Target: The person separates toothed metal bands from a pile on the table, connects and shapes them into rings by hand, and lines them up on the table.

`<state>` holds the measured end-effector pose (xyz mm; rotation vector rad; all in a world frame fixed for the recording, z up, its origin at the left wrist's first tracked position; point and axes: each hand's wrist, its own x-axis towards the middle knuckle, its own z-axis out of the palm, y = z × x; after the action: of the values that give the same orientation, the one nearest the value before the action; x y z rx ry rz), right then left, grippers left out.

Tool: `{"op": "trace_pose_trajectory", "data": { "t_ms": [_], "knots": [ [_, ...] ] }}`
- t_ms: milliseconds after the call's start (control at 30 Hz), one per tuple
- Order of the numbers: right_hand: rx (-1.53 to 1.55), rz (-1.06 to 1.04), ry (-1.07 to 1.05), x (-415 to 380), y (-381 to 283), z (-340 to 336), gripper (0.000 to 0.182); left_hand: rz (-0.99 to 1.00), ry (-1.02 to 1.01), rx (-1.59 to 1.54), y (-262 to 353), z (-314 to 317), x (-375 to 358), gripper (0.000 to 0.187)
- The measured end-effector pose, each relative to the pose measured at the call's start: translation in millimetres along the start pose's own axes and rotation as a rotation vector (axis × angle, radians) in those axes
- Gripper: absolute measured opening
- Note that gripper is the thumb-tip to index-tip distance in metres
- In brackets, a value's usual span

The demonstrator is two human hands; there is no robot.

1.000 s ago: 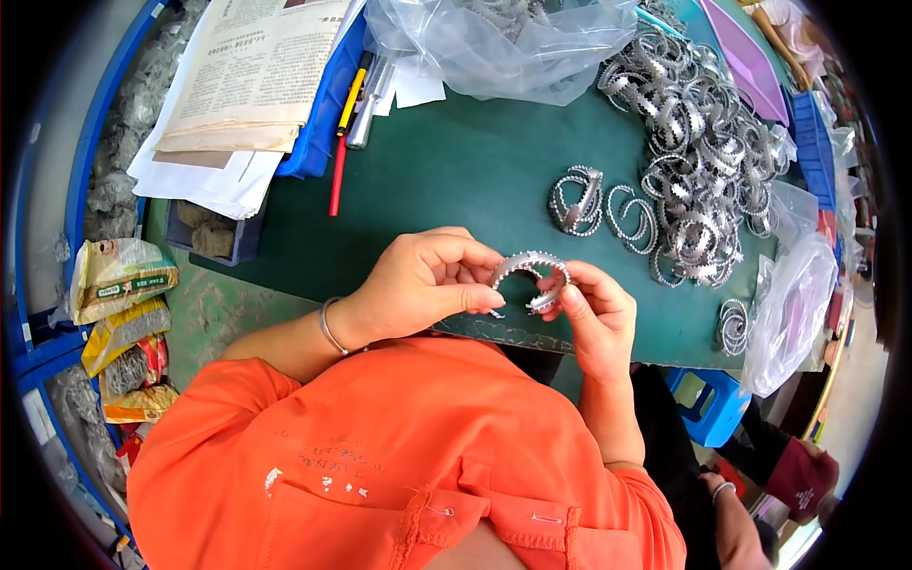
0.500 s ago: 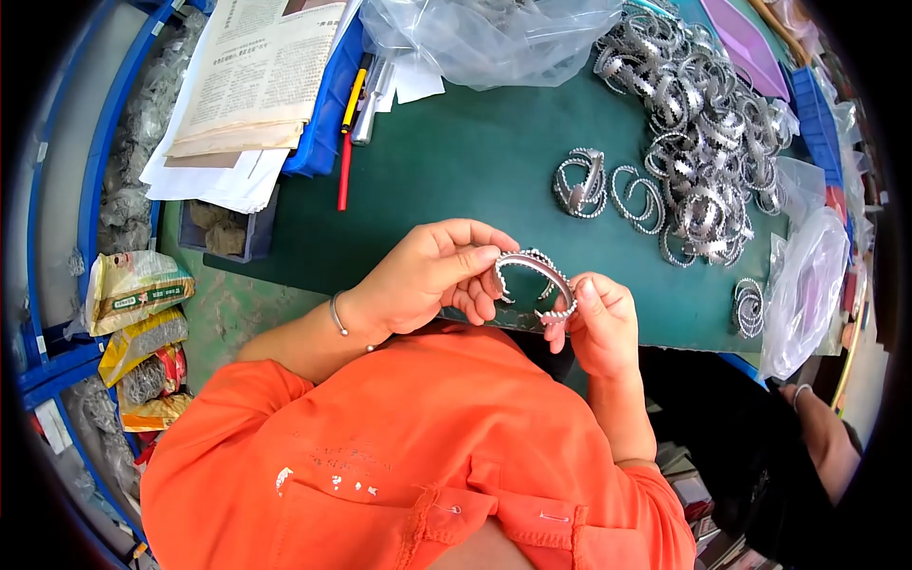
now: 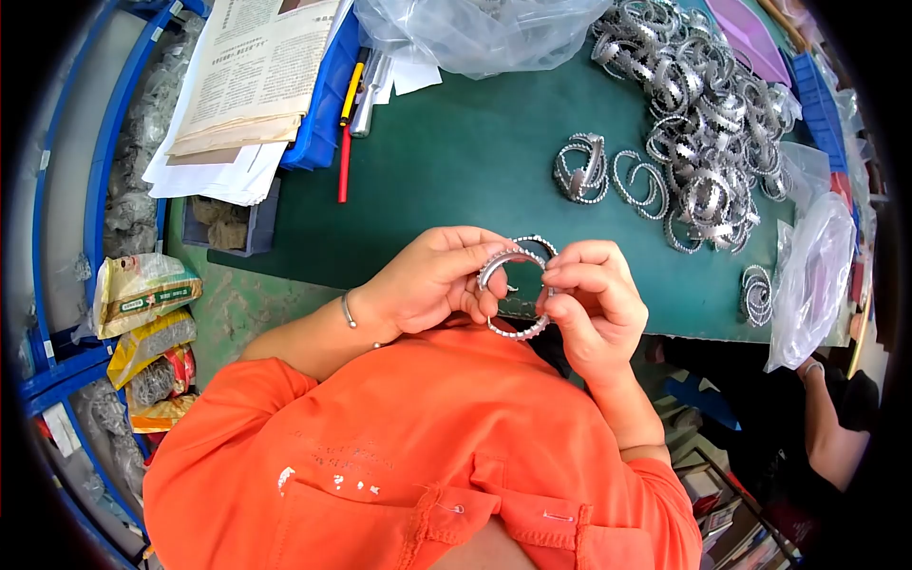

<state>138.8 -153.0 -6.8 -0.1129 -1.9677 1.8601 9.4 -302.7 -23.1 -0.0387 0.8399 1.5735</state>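
Near the table's front edge, both my hands hold silver toothed metal rings. My left hand pinches the left side of the rings between thumb and fingers. The right side is between the thumb and fingers of my right hand. Beyond them on the green table lie a small bundle of rings and a looser pair. A large heap of similar rings sits at the back right, and a small stack lies near the right edge.
At the back left, newspapers lie over a blue bin, beside pens. Plastic bags lie at the back and right. Another person's arm shows at the right. Blue shelving stands left.
My right hand has moved up and turned, its fingers now over the right side of the rings. The rings have turned and overlap differently. The view has shifted slightly.
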Motion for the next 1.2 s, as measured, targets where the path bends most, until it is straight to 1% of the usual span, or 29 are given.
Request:
{"op": "trace_pose_trajectory", "data": {
  "t_ms": [33, 100, 133, 167, 200, 233, 267, 300, 367, 400, 433, 500, 533, 567, 633, 667, 733, 767, 833, 867, 900, 967, 1000, 1033, 1067, 1100, 1167, 1200],
  "knots": [
    [0.0, 0.002, 0.002, 3, -1, 0, 0.022, -0.003, 0.0, 0.0, -1, 0, 0, 0.026],
    [-0.222, -0.194, -0.025, 12, -5, 2, 0.021, -0.025, -0.03, -0.028, -1, 0, 1, 0.026],
    [-0.209, -0.195, -0.057, 12, -2, 0, 0.029, -0.026, -0.028, -0.028, -2, -3, 2, 0.026],
    [-0.207, -0.195, -0.058, 13, -3, 1, 0.029, -0.017, -0.09, -0.061, -3, -7, 3, 0.026],
    [-0.099, -0.207, -0.092, 15, -5, 3, 0.034, -0.007, -0.151, -0.094, -4, -9, 3, 0.026],
    [0.01, -0.22, -0.128, 16, -6, 4, 0.039, -0.005, -0.148, -0.094, -2, -7, 2, 0.026],
    [0.001, -0.224, -0.139, 15, -4, 4, 0.047, -0.001, -0.095, -0.078, 0, -2, -1, 0.027],
    [0.006, -0.227, -0.141, 13, 0, 2, 0.047, 0.002, -0.041, -0.06, 2, 1, -2, 0.027],
    [-0.16, -0.228, -0.108, 8, 8, -5, 0.047, 0.071, -0.074, -0.004, 3, -2, -1, 0.028],
    [-0.245, -0.22, -0.123, 8, 6, -10, 0.041, 0.118, -0.034, 0.026, 5, 2, -3, 0.028],
    [-0.248, -0.22, -0.12, 6, 7, -10, 0.041, 0.163, 0.004, 0.055, 7, 7, -5, 0.028],
    [0.066, 0.057, 0.009, -2, 13, -8, 0.03, 0.28, 0.017, 0.125, 9, 14, -6, 0.029],
    [0.219, 0.105, 0.016, -5, 16, -7, 0.022, 0.305, -0.021, 0.18, 10, 12, -7, 0.026],
    [0.3, 0.162, 0.039, -8, 19, -7, 0.02, 0.305, -0.025, 0.179, 10, 11, -6, 0.026],
    [0.407, 0.306, 0.043, -11, 16, -7, 0.021, 0.597, -0.098, 0.628, 9, 10, -5, 0.026],
    [0.406, 0.308, 0.045, -12, 17, -8, 0.021, 0.636, -0.07, 0.659, 8, 12, -4, 0.029],
    [0.439, 0.321, -0.032, -13, 21, -10, 0.023, 0.629, -0.086, 0.607, 5, 14, -4, 0.029],
    [0.439, 0.321, -0.031, -14, 23, -10, 0.023, 0.626, -0.102, 0.557, 5, 14, -4, 0.028],
    [0.451, 0.325, -0.006, -16, 25, -9, 0.027, 0.664, -0.132, 0.582, 4, 15, -3, 0.027],
    [0.389, 0.309, 0.092, -13, 22, -4, 0.033, 0.702, -0.16, 0.606, 3, 15, -3, 0.026],
    [0.388, 0.309, 0.092, -11, 19, -2, 0.033, 0.703, -0.162, 0.606, 3, 15, -3, 0.026],
    [0.381, 0.157, 0.188, -8, 16, 0, 0.038, 0.755, -0.121, 0.748, 4, 15, -4, 0.026],
    [0.297, 0.101, 0.185, -10, 18, -2, 0.042, 0.758, -0.125, 0.749, 5, 15, -5, 0.026],
    [0.296, 0.094, 0.187, -10, 22, -6, 0.042, 0.654, -0.119, 0.64, 5, 16, -7, 0.026],
    [0.091, 0.016, 0.081, -9, 26, -13, 0.043, 0.549, -0.115, 0.533, 6, 17, -8, 0.026],
    [-0.114, -0.059, -0.023, -9, 28, -16, 0.045, 0.549, -0.122, 0.541, 6, 19, -8, 0.026],
    [-0.1, -0.05, -0.003, -8, 27, -13, 0.046, 0.521, -0.095, 0.523, 7, 23, -9, 0.026],
    [-0.005, -0.026, 0.037, -8, 28, -10, 0.045, 0.545, -0.128, 0.529, 6, 22, -8, 0.027]
  ]
}}
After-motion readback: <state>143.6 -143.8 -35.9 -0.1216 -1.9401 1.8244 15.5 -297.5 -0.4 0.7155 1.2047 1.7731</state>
